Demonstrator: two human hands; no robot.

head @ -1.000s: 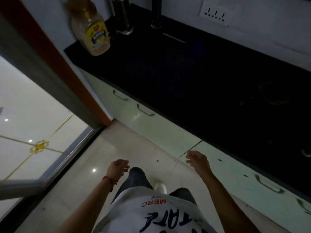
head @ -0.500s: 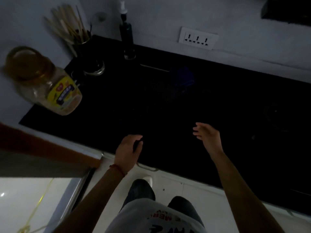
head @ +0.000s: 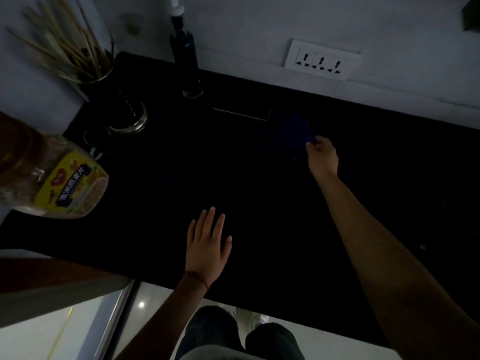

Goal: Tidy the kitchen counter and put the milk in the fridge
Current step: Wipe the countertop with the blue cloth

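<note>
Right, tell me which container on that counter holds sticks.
The dark cup in the back left corner: pale chopsticks fan out of its top. The tall pump bottle beside it and the big yellow-labelled oil jug hold none.

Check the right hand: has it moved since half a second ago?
Yes. The right hand has reached farther back toward the wall socket, now at a dark blue object.

We see our two arms bare to the edge of the view, with no sleeves on them. A thin red cord bracelet [head: 198, 278] circles our left wrist. Below, our legs are in dark trousers [head: 233, 333], a pale shirt hem [head: 215, 352] shows at the bottom, and a white shoe [head: 255, 318] peeks out.
</note>
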